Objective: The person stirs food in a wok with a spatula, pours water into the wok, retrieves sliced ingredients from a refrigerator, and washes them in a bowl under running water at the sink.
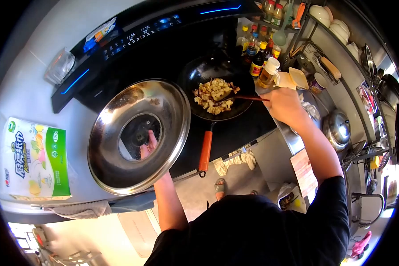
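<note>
A large steel pan lid [106,150] with a round glass centre is tilted up at the left of the stove. My left hand [150,145] is behind it, its fingers partly visible through the glass; the grip itself is mostly hidden. My right hand [283,105] is closed round the reddish-brown handle of a spatula [249,97], whose far end is in the food. Chunky yellowish and browned food [213,90] lies in the middle of a dark wok [195,73]. The wok's orange-red handle [205,150] points toward me.
Sauce bottles [257,66] crowd the back right corner, with a white-capped bottle [267,75] near my right hand. A steel pot [338,126] and a wooden board [304,172] are at the right. A kitchen-towel pack [37,159] lies left of the lid.
</note>
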The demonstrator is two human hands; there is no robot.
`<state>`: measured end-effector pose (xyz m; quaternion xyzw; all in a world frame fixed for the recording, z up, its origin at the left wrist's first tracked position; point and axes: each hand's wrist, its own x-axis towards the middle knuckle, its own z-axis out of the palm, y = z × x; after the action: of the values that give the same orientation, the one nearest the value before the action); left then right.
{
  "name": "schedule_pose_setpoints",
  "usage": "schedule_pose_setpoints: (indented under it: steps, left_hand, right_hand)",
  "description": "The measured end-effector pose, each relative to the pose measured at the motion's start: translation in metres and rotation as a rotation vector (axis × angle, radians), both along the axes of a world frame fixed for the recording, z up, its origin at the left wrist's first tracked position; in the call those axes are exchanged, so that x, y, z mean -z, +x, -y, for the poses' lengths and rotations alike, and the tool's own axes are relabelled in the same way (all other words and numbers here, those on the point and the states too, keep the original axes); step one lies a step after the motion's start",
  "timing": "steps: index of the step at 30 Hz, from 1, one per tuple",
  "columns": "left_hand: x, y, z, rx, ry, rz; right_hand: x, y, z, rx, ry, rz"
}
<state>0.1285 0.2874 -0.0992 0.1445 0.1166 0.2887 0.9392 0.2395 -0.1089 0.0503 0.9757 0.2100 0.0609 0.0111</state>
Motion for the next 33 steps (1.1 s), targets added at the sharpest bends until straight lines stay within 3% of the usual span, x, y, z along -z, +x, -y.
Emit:
schedule_pose_setpoints:
  steps: [2,5,8,11,14,17,19,21,23,26,27,29,32,33]
  left_hand:
    - [0.007,0.0,-0.005,-0.003,-0.023,0.003]
    - [0.034,-0.002,-0.02,0.072,0.193,0.147]
    - [0.034,0.001,-0.024,0.082,0.013,0.112]
    - [0.008,-0.006,-0.006,0.026,0.058,0.027]
    - [0.03,-0.003,-0.023,0.102,-0.036,0.113]
    - [0.004,-0.002,-0.006,0.027,0.219,0.086]
    - [0.019,-0.001,-0.021,0.171,0.139,0.31]
    - [0.027,-0.003,-0.026,0.156,0.105,0.273]
    - [-0.006,-0.003,-0.006,-0.016,0.114,-0.015]
    - [-0.012,-0.004,-0.004,-0.002,0.136,-0.022]
    - [0.009,0.001,-0.02,0.028,0.161,0.038]
    - [-0.003,-0.004,-0.015,0.026,0.089,0.01]
    - [0.024,-0.004,-0.035,0.329,-0.169,0.517]
    - [0.01,-0.006,-0.026,0.197,-0.145,0.356]
  right_hand:
    - [-0.022,-0.009,-0.002,-0.015,0.033,0.03]
    - [-0.005,-0.002,-0.011,-0.03,0.007,0.003]
    - [0.009,0.007,-0.007,-0.057,0.016,0.032]
    - [-0.006,0.001,-0.01,-0.086,0.058,0.084]
    - [0.0,0.002,-0.021,-0.11,0.054,0.073]
    - [0.013,0.017,-0.025,-0.107,-0.04,0.017]
    - [0.009,0.022,-0.028,-0.124,0.014,0.076]
    - [0.013,0.028,-0.032,-0.15,0.058,0.094]
    - [0.025,0.04,-0.036,-0.182,0.085,0.079]
    - [0.038,0.052,-0.021,-0.147,0.061,0.054]
    - [0.031,0.049,-0.017,-0.115,0.054,0.041]
    - [0.005,0.023,-0.002,-0.155,0.071,0.063]
    - [-0.009,-0.01,0.003,-0.127,0.002,-0.018]
    - [-0.009,-0.016,0.004,-0.099,-0.037,-0.062]
